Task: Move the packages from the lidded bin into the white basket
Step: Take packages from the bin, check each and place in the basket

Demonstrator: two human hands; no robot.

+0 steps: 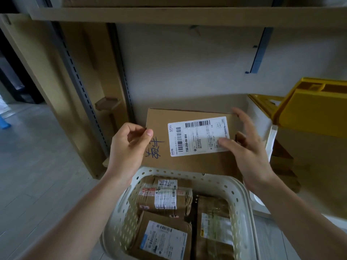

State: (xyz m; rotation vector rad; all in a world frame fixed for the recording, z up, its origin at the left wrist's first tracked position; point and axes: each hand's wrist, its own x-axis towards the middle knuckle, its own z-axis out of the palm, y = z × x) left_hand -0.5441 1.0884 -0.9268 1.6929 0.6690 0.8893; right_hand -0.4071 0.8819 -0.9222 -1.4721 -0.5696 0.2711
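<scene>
From the head camera, a flat cardboard package [189, 139] is held up above the far rim of the white basket [242, 196], its face with a white shipping label [198, 136] and blue handwriting turned toward the camera. The left hand [129, 147] pinches the package's left edge, thumb in front against the cardboard and the other fingers curled. The right hand [246, 145] is at the package's right side with fingers spread; its thumb lies on the label's lower right corner and the fingertips reach the upper right corner, though how firmly it grips cannot be told.

The basket sits near, at the bottom centre, and holds several brown labelled parcels [165, 199] packed side by side. To the right stands the white bin [262, 117] with its yellow lid [315, 107] raised open. Behind the package is a pale wall, with a wooden shelf [169, 15] above and a grey slotted upright [78, 79] to the left.
</scene>
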